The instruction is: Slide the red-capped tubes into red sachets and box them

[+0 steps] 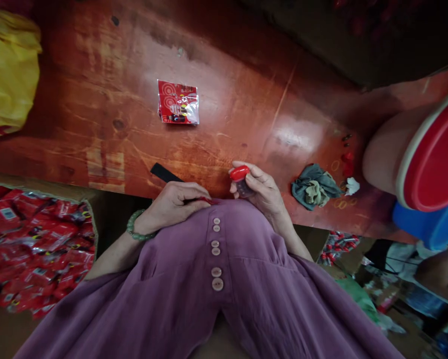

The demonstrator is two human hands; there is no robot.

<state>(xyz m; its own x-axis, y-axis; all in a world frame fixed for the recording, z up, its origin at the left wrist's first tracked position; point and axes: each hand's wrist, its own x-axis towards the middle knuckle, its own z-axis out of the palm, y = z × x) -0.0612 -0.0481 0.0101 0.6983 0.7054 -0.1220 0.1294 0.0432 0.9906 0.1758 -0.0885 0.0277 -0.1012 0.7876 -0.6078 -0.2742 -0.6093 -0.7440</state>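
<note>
In my right hand [265, 192], the fingers are wrapped round a small clear container with a rounded red cap [240, 173]. It is held just above my lap, at the table's near edge. My left hand [179, 199], with a green bead bracelet at its wrist, is closed with fingers and thumb together. A thin red piece [206, 200] shows at its fingertips; its kind I cannot make out. Behind that hand a flat black strip [164, 172] sticks out over the table, and whether the hand holds it is hidden. A stack of red printed packets [178, 103] lies farther back.
The orange-red wooden table [224, 134] spans the view. At left are a yellow bag [9, 75] and a carton of red packets [33, 244]. To the right lie a grey-green cloth [314, 187], rubber bands [341, 203], a red-topped bucket [392, 149] and a blue basin [429, 224].
</note>
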